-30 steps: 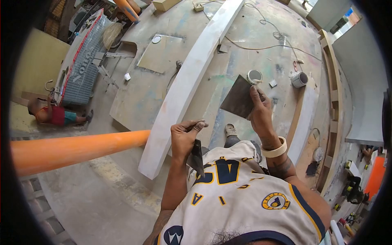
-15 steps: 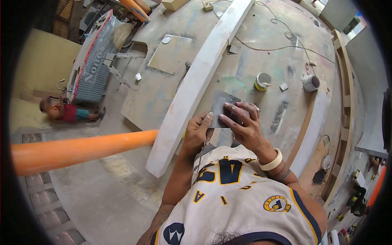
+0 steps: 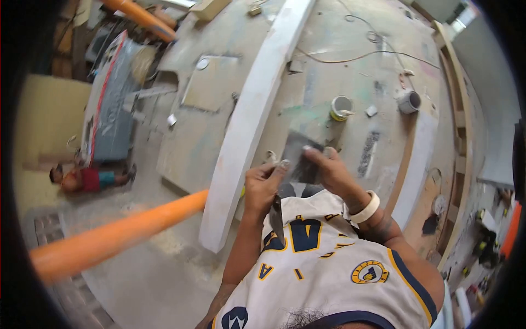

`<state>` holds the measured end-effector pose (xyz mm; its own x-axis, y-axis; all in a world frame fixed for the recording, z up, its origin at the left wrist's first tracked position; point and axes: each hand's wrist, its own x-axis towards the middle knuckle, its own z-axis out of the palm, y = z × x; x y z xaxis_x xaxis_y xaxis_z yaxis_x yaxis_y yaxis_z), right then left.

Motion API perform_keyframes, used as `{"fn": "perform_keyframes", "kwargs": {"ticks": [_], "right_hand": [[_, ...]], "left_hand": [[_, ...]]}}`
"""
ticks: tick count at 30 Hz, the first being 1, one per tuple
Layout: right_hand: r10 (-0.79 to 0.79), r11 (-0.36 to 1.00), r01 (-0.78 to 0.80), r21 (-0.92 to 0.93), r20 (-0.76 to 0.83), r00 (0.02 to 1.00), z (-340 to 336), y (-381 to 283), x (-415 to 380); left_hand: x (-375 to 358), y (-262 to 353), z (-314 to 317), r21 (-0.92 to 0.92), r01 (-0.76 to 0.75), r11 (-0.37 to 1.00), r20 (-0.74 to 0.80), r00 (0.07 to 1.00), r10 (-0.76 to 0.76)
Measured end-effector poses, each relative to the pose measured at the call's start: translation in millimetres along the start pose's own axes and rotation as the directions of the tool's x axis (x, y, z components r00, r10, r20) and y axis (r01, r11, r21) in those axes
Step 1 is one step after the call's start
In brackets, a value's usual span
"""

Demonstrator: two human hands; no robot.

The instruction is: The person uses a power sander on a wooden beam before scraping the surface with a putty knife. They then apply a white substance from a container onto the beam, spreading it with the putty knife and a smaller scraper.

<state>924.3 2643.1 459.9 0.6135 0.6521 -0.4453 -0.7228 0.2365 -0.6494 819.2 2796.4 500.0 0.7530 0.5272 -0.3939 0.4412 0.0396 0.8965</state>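
Note:
My left hand pinches the left edge of a flat dark grey rectangular sheet, thumb on top. A narrow pointed blade, like a scraper or knife, sticks out below the same hand; its handle is hidden. My right hand grips the sheet's right side with its thumb over the face; its other fingers are mostly hidden and blurred. Whitish residue coats my fingertips. Beyond the hands, an open can with a pale stick or residue at its rim stands on the board surface.
A long white beam runs diagonally left of my hands. An orange pipe lies further left. A second can stands near a white-topped beam at right. A cord crosses the far surface. Another person is at far left.
My right hand has shifted its hold: fingers lay spread on the sheet before, now the thumb is on it. The blade under my left hand shows more. The view has turned slightly.

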Motion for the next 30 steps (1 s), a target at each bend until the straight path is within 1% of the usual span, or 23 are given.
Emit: {"fn": "perform_keyframes", "kwargs": {"ticks": [1, 2, 3, 4, 5, 6, 7, 9, 10, 11, 14, 15, 18, 19, 22, 23, 25, 27, 28, 30], "right_hand": [[-0.051, 0.967, 0.057, -0.249, 0.033, 0.998, -9, 3, 12], [-0.085, 0.967, 0.093, -0.237, 0.042, 0.995, -1, -3, 18], [-0.231, 0.938, 0.219, -0.267, -0.013, 0.973, 3, -3, 29], [-0.364, 0.891, 0.333, -0.308, -0.047, 0.930, 5, -3, 39], [-0.350, 0.895, 0.297, -0.331, -0.113, 0.930, 3, -10, 44], [-0.338, 0.899, 0.265, -0.349, -0.165, 0.927, 1, -19, 50], [-0.325, 0.902, 0.235, -0.363, -0.209, 0.922, 4, -28, 60], [-0.400, 0.890, 0.328, -0.317, -0.196, 0.895, 22, -44, 74], [-0.438, 0.880, 0.373, -0.293, -0.202, 0.876, 32, -49, 78], [-0.472, 0.857, 0.389, -0.339, -0.212, 0.856, 39, -53, 84], [-0.544, 0.816, 0.400, -0.418, -0.321, 0.775, 49, -51, 106], [-0.564, 0.812, 0.429, -0.395, -0.345, 0.750, 55, -49, 113], [-0.581, 0.812, 0.461, -0.359, -0.410, 0.703, 75, -47, 129], [-0.579, 0.815, 0.499, -0.295, -0.410, 0.705, 81, -45, 136], [-0.548, 0.828, 0.414, -0.378, -0.391, 0.740, 94, -46, 143], [-0.546, 0.830, 0.409, -0.378, -0.405, 0.733, 96, -44, 146], [-0.554, 0.828, 0.411, -0.381, -0.443, 0.705, 93, -38, 152], [-0.619, 0.778, 0.560, -0.284, -0.495, 0.609, 95, -32, 162], [-0.646, 0.738, 0.630, -0.243, -0.525, 0.554, 94, -26, 165], [-0.739, 0.666, 0.610, -0.430, -0.491, 0.461, 88, -12, 166]], "left_hand": [[12, 2, 2, 0.049, -0.012, 0.999, -0.035, 0.999, 0.014], [27, 1, 2, 0.029, -0.005, 1.000, -0.072, 0.997, 0.008], [43, -5, -3, 0.007, 0.009, 1.000, -0.118, 0.993, -0.008], [57, -14, -10, -0.021, 0.025, 0.999, -0.180, 0.983, -0.028], [76, -23, -20, -0.164, 0.139, 0.977, -0.110, 0.981, -0.158], [100, -33, -32, -0.294, 0.249, 0.923, -0.033, 0.962, -0.270], [121, -42, -43, -0.411, 0.351, 0.841, 0.051, 0.930, -0.363], [151, -51, -61, -0.487, 0.501, 0.715, 0.267, 0.865, -0.425], [165, -55, -69, -0.497, 0.582, 0.644, 0.384, 0.813, -0.438], [177, -54, -75, -0.414, 0.534, 0.737, 0.346, 0.841, -0.415], [204, -48, -90, -0.381, 0.519, 0.765, 0.341, 0.848, -0.405], [212, -46, -98, -0.410, 0.529, 0.743, 0.395, 0.837, -0.378], [237, -40, -111, -0.407, 0.641, 0.651, 0.439, 0.762, -0.476], [241, -38, -114, -0.418, 0.634, 0.650, 0.491, 0.760, -0.426], [260, -23, -124, -0.449, 0.596, 0.666, 0.622, 0.743, -0.246], [270, -19, -132, -0.438, 0.603, 0.667, 0.687, 0.703, -0.184], [277, -10, -131, -0.548, 0.561, 0.620, 0.654, 0.750, -0.100], [284, 3, -121, -0.651, 0.533, 0.541, 0.616, 0.787, -0.036], [285, 8, -114, -0.649, 0.542, 0.534, 0.620, 0.783, -0.041], [276, 33, -100, -0.646, 0.564, 0.514, 0.631, 0.774, -0.057]]}}
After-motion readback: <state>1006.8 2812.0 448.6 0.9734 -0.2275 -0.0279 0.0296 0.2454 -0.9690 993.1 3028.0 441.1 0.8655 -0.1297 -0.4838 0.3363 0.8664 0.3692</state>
